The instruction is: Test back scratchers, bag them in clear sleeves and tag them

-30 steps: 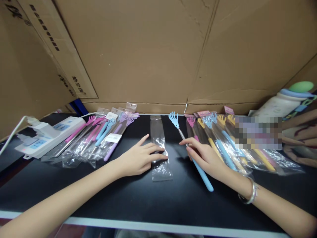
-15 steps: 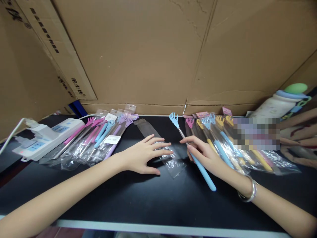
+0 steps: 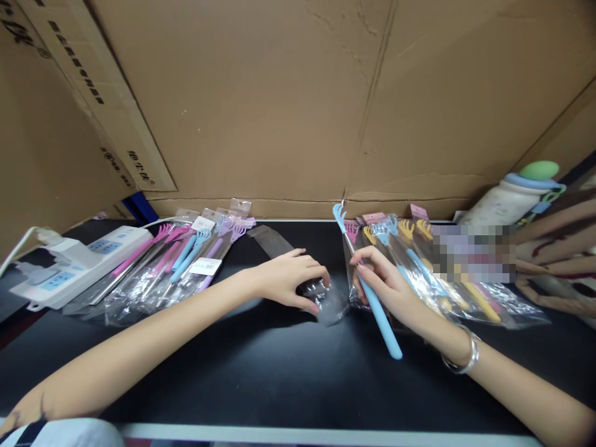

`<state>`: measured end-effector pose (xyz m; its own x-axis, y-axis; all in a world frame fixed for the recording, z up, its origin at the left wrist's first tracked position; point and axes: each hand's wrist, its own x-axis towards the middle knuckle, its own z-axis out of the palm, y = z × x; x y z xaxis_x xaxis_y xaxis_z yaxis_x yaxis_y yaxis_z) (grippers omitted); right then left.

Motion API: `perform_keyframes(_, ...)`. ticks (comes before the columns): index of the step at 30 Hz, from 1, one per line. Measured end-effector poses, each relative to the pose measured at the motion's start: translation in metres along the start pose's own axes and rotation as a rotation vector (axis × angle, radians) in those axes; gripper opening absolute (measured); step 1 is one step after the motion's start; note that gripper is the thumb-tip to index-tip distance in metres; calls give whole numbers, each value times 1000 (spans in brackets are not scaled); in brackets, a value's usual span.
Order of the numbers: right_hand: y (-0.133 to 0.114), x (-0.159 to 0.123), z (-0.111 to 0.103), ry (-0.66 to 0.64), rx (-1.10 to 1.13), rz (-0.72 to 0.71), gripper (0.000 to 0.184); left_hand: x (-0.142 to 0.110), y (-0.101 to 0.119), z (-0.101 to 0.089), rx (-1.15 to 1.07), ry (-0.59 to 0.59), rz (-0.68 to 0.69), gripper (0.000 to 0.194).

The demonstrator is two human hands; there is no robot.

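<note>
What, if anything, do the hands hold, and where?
Right hand: blue scratcher, near handle's upper end. Left hand: at clear bag; grip unclear.

Two bare arms reach in from the lower corners, angled toward each other; the left forearm (image 3: 162, 338) slants up and rightward from the bottom left, its wrist nearly straight; the left hand (image 3: 289, 279) is palm down, back facing up, its fingers bent downward at the tips, thumb reaching forward below the index finger, though whether they grip is hard to tell; the right forearm (image 3: 521, 388) slants up and leftward from the bottom right; the right hand (image 3: 386, 282) is closed in a light pinch, index finger arched, thumb tucked beneath; the hands are apart, near each other.
</note>
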<state>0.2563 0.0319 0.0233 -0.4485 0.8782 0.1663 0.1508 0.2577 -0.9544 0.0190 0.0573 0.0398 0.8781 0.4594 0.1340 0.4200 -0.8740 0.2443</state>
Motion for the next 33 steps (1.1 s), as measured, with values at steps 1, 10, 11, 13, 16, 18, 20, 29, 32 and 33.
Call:
perform_keyframes(1, -1, 0, 0, 2, -9, -4, 22, 1, 0, 0, 6, 4, -1, 49)
perform_keyframes(10, -15, 2, -6, 104, -38, -74, 23, 4, 6, -21, 119, 207, 33, 37)
perform_keyframes(11, -15, 2, -9, 130, -47, -84, 23, 3, 7, -27, 130, 249, 38, 36)
perform_keyframes(13, -17, 3, -13, 165, -80, -88, 22, 1, 12, -42, 161, 334, 35, 33)
perform_keyframes(16, -21, 3, -15, 165, -113, -75, 22, -7, 20, -66, 261, 426, -21, 32)
perform_keyframes(18, -23, 3, -15, 159, -137, -65, 22, -13, 26, -80, 344, 466, -51, 36)
perform_keyframes(20, -24, 4, -15, 143, -163, -62, 23, -18, 30, -87, 410, 488, -86, 40)
perform_keyframes(29, -18, 8, -22, -118, -265, 54, 30, -36, 3, -26, 391, 238, -313, 34)
perform_keyframes(32, -19, 9, -32, -141, -318, 87, 35, -38, -6, -10, 343, 231, -389, 33)
perform_keyframes(33, -20, 10, -36, -147, -347, 103, 35, -39, -7, -8, 329, 233, -406, 32)
